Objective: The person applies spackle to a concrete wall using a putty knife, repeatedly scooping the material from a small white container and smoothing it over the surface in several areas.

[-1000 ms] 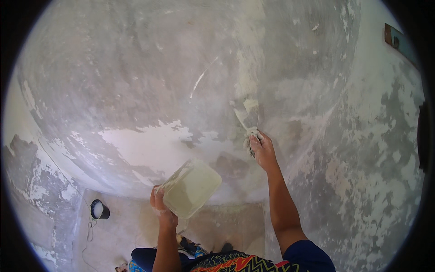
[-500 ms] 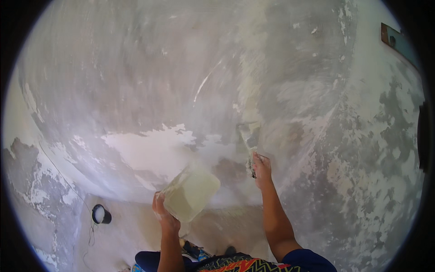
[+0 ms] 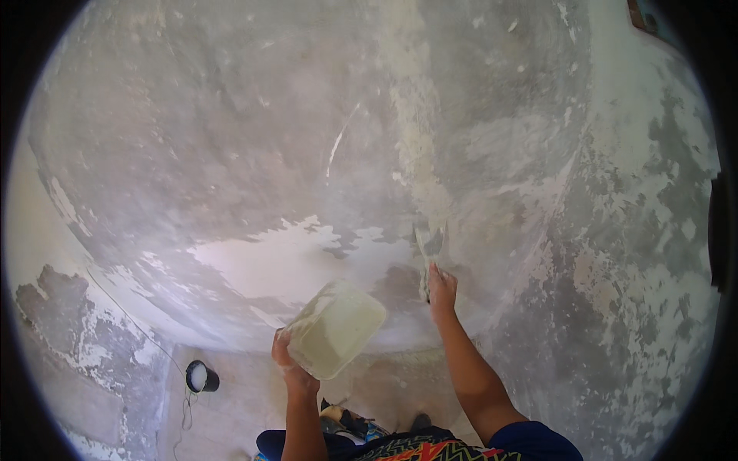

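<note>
My left hand (image 3: 293,361) grips a pale plastic tub (image 3: 338,326) by its left side, with a creamy smear of material inside. My right hand (image 3: 442,294) is closed round the handle of a putty-coated scraper (image 3: 428,240), its blade against the grey, patchy wall (image 3: 261,138). The blade is at the lower end of a vertical cream band of filler (image 3: 407,92), above and right of the tub.
A black bucket (image 3: 203,376) with white contents stands on the tiled floor (image 3: 238,399) at lower left, beside a thin cord. Mottled side walls (image 3: 638,307) flank me. A framed panel (image 3: 646,19) is at upper right and a dark object (image 3: 717,230) at the right edge.
My right hand and the scraper have moved downward along the wall, lengthening the cream band. My left hand still holds the tub, now slightly lower. The view has shifted a little.
</note>
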`<control>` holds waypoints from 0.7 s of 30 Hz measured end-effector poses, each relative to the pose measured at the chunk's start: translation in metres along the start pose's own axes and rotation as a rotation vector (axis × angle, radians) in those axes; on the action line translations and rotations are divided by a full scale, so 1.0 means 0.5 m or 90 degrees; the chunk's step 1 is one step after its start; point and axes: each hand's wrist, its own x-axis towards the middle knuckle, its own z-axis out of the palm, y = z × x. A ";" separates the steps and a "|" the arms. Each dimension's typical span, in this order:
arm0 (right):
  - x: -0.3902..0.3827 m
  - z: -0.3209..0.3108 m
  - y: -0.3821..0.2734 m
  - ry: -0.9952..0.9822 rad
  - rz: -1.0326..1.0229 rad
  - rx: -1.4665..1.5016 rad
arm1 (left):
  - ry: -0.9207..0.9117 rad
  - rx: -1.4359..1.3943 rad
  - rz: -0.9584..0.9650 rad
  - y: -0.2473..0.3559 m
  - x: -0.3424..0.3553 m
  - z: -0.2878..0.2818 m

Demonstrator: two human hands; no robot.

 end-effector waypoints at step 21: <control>-0.011 -0.045 -0.027 -0.013 0.055 -0.198 | -0.051 -0.078 -0.023 0.035 0.007 0.019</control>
